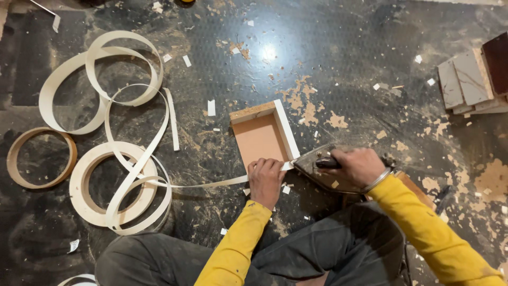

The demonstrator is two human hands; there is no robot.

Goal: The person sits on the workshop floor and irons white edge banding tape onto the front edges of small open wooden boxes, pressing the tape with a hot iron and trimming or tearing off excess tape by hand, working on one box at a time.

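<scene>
- Two hands work at the near edge of a small board panel (pixel 260 139), which lies flat on the dark, chip-strewn floor (pixel 344 63) about midway between its left and right edges, just in front of the seated person's knees.
- Left hand (pixel 265 179), fingers curled down, presses a white edge-banding strip (pixel 211 184) against the panel's near edge; the grip looks like a flat pinch more than a fist.
- Right hand (pixel 353 167) is closed around the dark handle of a flat iron (pixel 317 165), its nose touching the strip at the panel's near right corner.
- By the look of it, the strip is thin, light and springy: it runs off leftward into loose coils (pixel 114 185) and would likely kink if bent sharply, so it is best held flat, close to the panel.
- Judging by its raw chipboard top edge, the panel seems stiff and light, with banded edges safest to hold.
- The iron's metal sole should be treated as hot; only the handle is fit to grasp.
- A brown tape roll (pixel 39 158) lies toward the floor's left edge; stacked laminate offcuts (pixel 471 79) sit near the right edge.
</scene>
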